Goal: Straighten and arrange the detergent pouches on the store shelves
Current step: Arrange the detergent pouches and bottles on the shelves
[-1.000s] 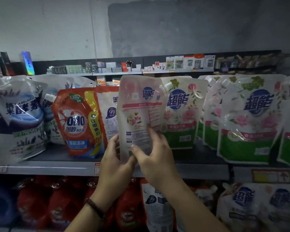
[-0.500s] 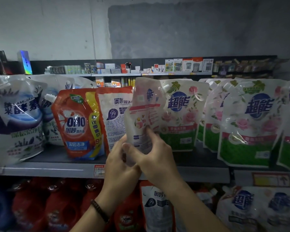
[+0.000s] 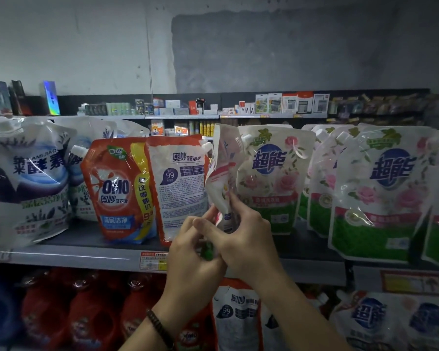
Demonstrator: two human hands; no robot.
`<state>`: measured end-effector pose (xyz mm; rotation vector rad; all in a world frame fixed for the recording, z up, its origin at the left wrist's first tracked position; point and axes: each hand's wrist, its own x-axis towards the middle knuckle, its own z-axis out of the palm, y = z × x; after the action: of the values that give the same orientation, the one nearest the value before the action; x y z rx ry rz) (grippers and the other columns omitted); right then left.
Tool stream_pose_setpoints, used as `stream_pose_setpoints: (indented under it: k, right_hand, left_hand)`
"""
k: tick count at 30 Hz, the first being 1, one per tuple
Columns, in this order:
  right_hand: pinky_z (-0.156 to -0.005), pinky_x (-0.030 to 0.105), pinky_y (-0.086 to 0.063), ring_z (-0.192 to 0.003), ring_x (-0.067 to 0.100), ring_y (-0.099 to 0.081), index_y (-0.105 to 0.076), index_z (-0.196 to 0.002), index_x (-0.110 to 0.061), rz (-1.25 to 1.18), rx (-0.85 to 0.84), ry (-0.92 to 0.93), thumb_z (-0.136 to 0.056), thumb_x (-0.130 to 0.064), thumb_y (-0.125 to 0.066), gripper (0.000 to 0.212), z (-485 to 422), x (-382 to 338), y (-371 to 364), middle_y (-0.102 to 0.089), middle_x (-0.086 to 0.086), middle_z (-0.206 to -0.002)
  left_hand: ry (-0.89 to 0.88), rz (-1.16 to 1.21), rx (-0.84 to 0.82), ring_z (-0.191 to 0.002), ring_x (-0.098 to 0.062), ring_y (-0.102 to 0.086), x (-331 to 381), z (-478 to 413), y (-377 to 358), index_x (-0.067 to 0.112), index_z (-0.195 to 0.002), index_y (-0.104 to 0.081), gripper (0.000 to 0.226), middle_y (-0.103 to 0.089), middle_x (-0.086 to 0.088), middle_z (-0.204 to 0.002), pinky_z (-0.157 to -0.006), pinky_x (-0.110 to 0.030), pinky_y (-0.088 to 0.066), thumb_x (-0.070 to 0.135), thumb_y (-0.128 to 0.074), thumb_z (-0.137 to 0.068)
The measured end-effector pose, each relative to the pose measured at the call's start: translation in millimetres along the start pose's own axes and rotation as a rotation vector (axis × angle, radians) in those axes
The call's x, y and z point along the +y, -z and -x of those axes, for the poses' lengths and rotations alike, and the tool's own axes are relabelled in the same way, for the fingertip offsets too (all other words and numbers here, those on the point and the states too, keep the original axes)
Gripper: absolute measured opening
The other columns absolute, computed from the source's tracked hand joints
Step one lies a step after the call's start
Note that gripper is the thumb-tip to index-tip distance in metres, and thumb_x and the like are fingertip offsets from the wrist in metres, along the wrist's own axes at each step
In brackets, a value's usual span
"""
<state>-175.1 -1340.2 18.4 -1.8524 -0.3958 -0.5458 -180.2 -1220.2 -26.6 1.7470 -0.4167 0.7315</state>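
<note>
One pale pouch [image 3: 222, 171] — edge-on, gripped by curled fingers of left hand [image 3: 190, 257] and right hand [image 3: 249, 241], beside red-edged pouch [image 3: 180, 188].

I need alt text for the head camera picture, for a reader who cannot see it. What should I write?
The left hand and the right hand grip the lower end of a pink pouch, turned nearly edge-on, before a store shelf. An orange OMO pouch stands left of it, rose-printed pouches right of it.
</note>
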Motion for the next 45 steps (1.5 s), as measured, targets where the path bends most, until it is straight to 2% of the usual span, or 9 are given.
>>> stream_pose_setpoints:
  k: [8, 10, 13, 17, 21, 27, 34, 39, 45]
  right_hand:
    - [-0.071, 0.003, -0.051, -0.087, -0.019, -0.066, -0.053, -0.155, -0.026, 0.052, -0.039, -0.012, -0.091, -0.05, -0.078, 0.073, -6, 6, 12, -0.071, -0.018, -0.09]
    - [-0.077, 0.012, -0.058, -0.088, -0.009, -0.071, -0.06, -0.147, -0.028, 0.082, -0.037, -0.005, -0.096, -0.05, -0.072, 0.057, -8, 9, 15, -0.074, -0.013, -0.095]
    - [-0.086, 0.021, -0.061, -0.097, 0.002, -0.073, -0.066, -0.137, -0.027, 0.105, -0.024, 0.0, -0.106, -0.039, -0.062, 0.033, -13, 17, 19, -0.076, -0.007, -0.108]
    - [-0.081, 0.008, -0.054, -0.103, 0.003, -0.071, -0.064, -0.14, -0.025, 0.097, -0.029, -0.01, -0.109, -0.033, -0.056, 0.033, -17, 22, 28, -0.075, -0.005, -0.115]
    - [-0.107, 0.03, -0.055, -0.123, 0.005, -0.065, -0.059, -0.147, -0.027, 0.05, -0.066, -0.003, -0.111, -0.031, -0.055, 0.037, -25, 30, 40, -0.071, -0.01, -0.131]
    - [-0.115, 0.034, -0.049, -0.129, 0.004, -0.06, -0.048, -0.155, -0.03, 0.107, -0.228, 0.002, -0.113, -0.023, -0.05, 0.043, -36, 38, 62, -0.065, -0.013, -0.139]
    - [-0.102, 0.012, -0.045, -0.123, -0.006, -0.059, -0.05, -0.149, -0.03, 0.085, -0.345, 0.029, -0.113, -0.024, -0.047, 0.037, -42, 37, 82, -0.064, -0.016, -0.137]
    - [-0.118, 0.033, -0.046, -0.135, 0.003, -0.057, -0.047, -0.155, -0.025, 0.055, -0.459, 0.048, -0.113, -0.02, -0.045, 0.042, -53, 46, 103, -0.063, -0.014, -0.144]
    - [-0.121, 0.033, -0.043, -0.142, 0.003, -0.052, -0.045, -0.158, -0.023, 0.033, -0.553, 0.068, -0.114, -0.02, -0.041, 0.044, -59, 55, 123, -0.059, -0.015, -0.151]
  left_hand:
    - [-0.031, -0.049, -0.024, -0.092, -0.02, -0.066, 4, -1, -8, 0.036, -0.118, -0.072, 0.034, -0.062, 0.005, -0.103, -0.074, -0.051, -0.059, 0.024, -0.074, -0.086]
    - [-0.025, -0.053, -0.038, -0.087, -0.022, -0.064, 5, 0, -9, 0.033, -0.113, -0.073, 0.029, -0.059, 0.004, -0.098, -0.071, -0.049, -0.058, 0.026, -0.072, -0.085]
    - [-0.003, -0.022, -0.051, -0.082, -0.023, -0.06, 6, 0, -13, 0.037, -0.134, -0.069, 0.054, -0.055, 0.002, -0.097, -0.066, -0.043, -0.058, 0.021, -0.072, -0.083]
    - [-0.018, -0.032, -0.079, -0.089, -0.02, -0.061, 8, 3, -18, 0.039, -0.15, -0.057, 0.069, -0.055, 0.002, -0.101, -0.075, -0.034, -0.058, 0.021, -0.072, -0.085]
    - [-0.036, -0.051, -0.114, -0.097, -0.014, -0.063, 11, 2, -21, 0.038, -0.152, -0.051, 0.073, -0.056, 0.007, -0.11, -0.081, -0.02, -0.056, 0.008, -0.075, -0.091]
    - [0.006, -0.138, -0.059, -0.107, -0.003, -0.065, -10, -21, -15, 0.036, -0.113, -0.063, 0.034, -0.059, 0.013, -0.116, -0.086, -0.021, -0.058, 0.014, -0.078, -0.092]
    - [0.201, 0.267, -0.089, -0.124, -0.011, -0.066, -24, -53, -16, 0.025, -0.138, -0.049, 0.039, -0.061, 0.002, -0.137, -0.091, -0.024, -0.06, 0.012, -0.062, -0.104]
    - [0.419, 0.604, -0.279, -0.125, -0.028, -0.069, -37, -62, -23, 0.022, -0.149, -0.049, 0.059, -0.069, -0.009, -0.138, -0.092, -0.037, -0.061, 0.014, -0.069, -0.094]
    - [0.416, 0.43, -0.357, -0.126, -0.024, -0.069, -45, -72, -23, 0.029, -0.153, -0.045, 0.083, -0.069, -0.006, -0.139, -0.099, -0.044, -0.06, 0.017, -0.087, -0.081]
